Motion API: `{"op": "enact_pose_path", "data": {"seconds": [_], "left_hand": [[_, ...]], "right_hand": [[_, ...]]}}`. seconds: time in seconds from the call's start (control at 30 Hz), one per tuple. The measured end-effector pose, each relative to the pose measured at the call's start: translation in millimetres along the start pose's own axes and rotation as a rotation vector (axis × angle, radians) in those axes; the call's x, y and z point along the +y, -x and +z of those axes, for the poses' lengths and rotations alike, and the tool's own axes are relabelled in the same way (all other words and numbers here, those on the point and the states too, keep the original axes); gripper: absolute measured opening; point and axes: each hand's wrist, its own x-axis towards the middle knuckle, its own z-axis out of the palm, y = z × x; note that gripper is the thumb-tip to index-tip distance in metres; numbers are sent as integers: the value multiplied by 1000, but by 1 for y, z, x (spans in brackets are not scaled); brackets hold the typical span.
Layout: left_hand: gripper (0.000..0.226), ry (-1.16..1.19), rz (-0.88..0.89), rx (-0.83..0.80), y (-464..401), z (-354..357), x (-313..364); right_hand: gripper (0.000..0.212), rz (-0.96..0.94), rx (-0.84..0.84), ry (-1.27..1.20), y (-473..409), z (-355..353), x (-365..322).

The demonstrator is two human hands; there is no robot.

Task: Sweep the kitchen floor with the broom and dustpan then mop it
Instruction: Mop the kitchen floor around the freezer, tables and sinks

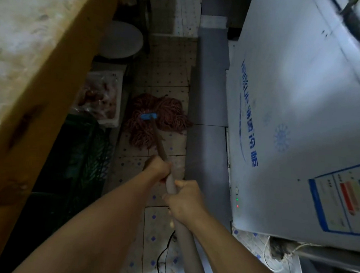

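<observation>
Right hand (pixel 187 197): grips mop handle (pixel 181 237), lower centre.
Left hand (pixel 159 166): grips handle higher.
Mop head (pixel 155 119): floor (pixel 170 72), frame centre.

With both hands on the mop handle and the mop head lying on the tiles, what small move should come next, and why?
Probably draw the mop head back along the tiled floor toward the body. The left hand and right hand both grip the mop handle, and the strands lie spread ahead in the narrow aisle between the white freezer and the green crate, leaving little sideways room.
</observation>
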Motion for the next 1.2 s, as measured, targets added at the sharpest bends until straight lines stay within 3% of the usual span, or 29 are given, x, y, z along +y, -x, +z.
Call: {"op": "enact_pose_path", "data": {"seconds": [0.17, 0.37, 0.47, 0.6, 0.83, 1.07, 1.2], "left_hand": [[39, 50, -30, -12, 13, 8, -8], [37, 48, -103, -2, 68, 23, -39], [36, 20, -60, -13, 104, 35, -51], [36, 35, -22, -40, 160, 55, -70], [30, 125, -120, -17, 231, 89, -117], [25, 54, -100, -68, 249, 86, -134], [24, 72, -74, -77, 232, 74, -128]], "right_hand": [[20, -10, -43, 164, 13, -3, 6], [6, 5, -75, 159, 68, -2, 38], [24, -5, -87, 165, 97, -10, 63], [7, 6, -80, 169, 139, -14, 99], [15, 99, -102, 150, 215, -26, 145], [47, 118, -36, 171, 240, -25, 143], [29, 96, -49, 163, 225, -16, 133]]}}
